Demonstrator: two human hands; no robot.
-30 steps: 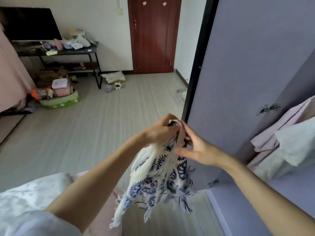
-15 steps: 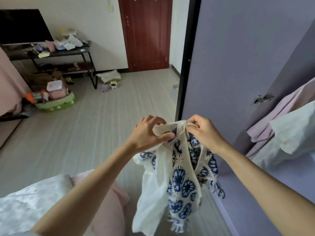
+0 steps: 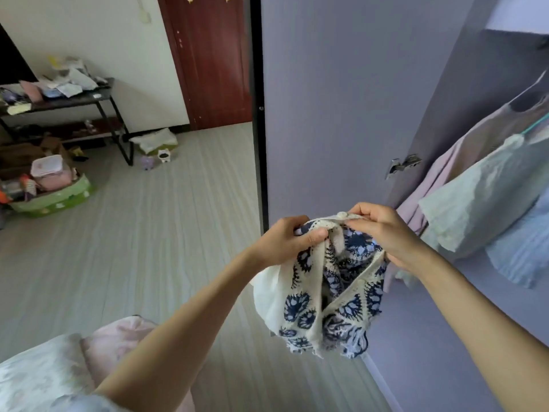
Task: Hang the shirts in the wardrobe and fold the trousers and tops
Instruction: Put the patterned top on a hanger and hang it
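Observation:
A cream top with a dark blue flower print [image 3: 326, 295] hangs bunched in the air in front of the open wardrobe door [image 3: 341, 99]. My left hand [image 3: 285, 240] grips its upper edge on the left. My right hand [image 3: 383, 230] pinches the cream neckline, with a button showing, on the right. The two hands are close together at chest height. Inside the wardrobe at the right hang a pink garment [image 3: 463, 162] and a pale green one [image 3: 475, 203] on a hanger.
A door hinge [image 3: 402, 165] sits on the wardrobe's inner edge. A pink and white bundle of cloth [image 3: 74, 370] lies at the lower left. On the grey floor stand a green box of items [image 3: 50, 197] and a cluttered black shelf [image 3: 65, 99]. A red door [image 3: 214, 60] is at the back.
Both hands have shifted to the right with the top and spread its neckline between them. My right hand went from open fingers beside the cloth to pinching it. The view turned towards the wardrobe.

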